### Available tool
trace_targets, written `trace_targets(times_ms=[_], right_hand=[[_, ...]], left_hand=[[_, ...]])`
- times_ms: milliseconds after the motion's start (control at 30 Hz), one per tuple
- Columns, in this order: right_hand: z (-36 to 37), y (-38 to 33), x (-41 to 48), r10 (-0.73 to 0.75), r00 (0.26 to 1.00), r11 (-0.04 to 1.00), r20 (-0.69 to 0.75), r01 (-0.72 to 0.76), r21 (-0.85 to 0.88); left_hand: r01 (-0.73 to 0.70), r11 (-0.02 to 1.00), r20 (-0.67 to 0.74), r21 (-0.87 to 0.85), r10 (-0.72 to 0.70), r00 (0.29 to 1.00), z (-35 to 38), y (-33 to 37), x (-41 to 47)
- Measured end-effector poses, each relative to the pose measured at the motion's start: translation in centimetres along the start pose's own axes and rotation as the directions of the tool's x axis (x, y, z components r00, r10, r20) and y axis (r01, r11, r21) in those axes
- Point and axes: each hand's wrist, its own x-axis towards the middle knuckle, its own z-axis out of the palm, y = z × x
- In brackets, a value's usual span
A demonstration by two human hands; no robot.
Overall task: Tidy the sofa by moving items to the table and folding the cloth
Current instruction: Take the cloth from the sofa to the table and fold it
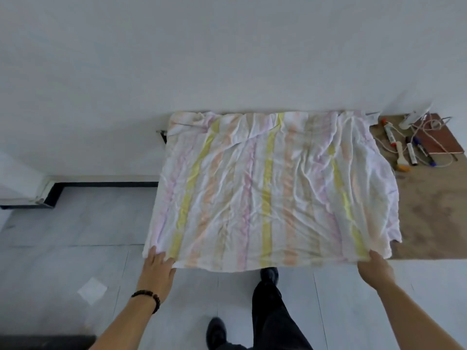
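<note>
Hands first, since they're nearest — the left hand [158,267] is laid at the near-left corner of the cloth [273,188], fingers spread flat on top with the thumb seemingly tucked at the hem, so whether it's actually pinched can't be told. The right hand [376,270] is closed on the near-right corner, and the fabric is seen bunching up into its fingers.

From both grips the cloth runs straight away toward the wall, spread wrinkled over the left part of the table [429,218], stripes running near-to-far. It looks a bit wider side-to-side than deep. Its left edge hangs past the table end, and the far edge is rumpled up against the wall.

So the fold is probably going to be made away from the body — near hem carried over to the far hem. Neither hand is closer; a corner is covered by each.

Far right, pens [414,152] and cords [434,127] are parked clear of the cloth.
</note>
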Motion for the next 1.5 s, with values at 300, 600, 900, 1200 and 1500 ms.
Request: trace_targets(times_ms=[300,600,900,1200,1500], right_hand=[[0.0,-2.5,-0.9,0.076,0.993,0.975,-0.091,-0.054,0.215],[3.8,-3.2,-0.5,-0.348,0.925,0.839,0.154,0.380,-0.390],[0.9,-1.6,-2.6,-0.249,0.935,0.859,0.253,0.334,-0.389],[-3.9,1.6,-1.4,-0.329,0.941,0.929,0.075,0.337,-0.152],[-11.8,3.2,17.0,-0.320,0.946,0.947,-0.053,0.321,0.004]], left_hand=[[0.147,0.986,0.095,0.081,-0.155,0.983,-1.9,3.2,-0.8],[-0.025,1.000,0.257,0.006,0.023,0.966,0.0,11.4,4.0],[-0.059,0.995,0.349,0.084,0.026,0.937,-0.1,12.5,1.6],[-0.262,0.965,0.296,-0.022,0.257,0.920,-1.0,21.3,4.9],[-0.361,0.900,0.163,-0.245,0.406,0.899,-0.2,42.7,8.9]])
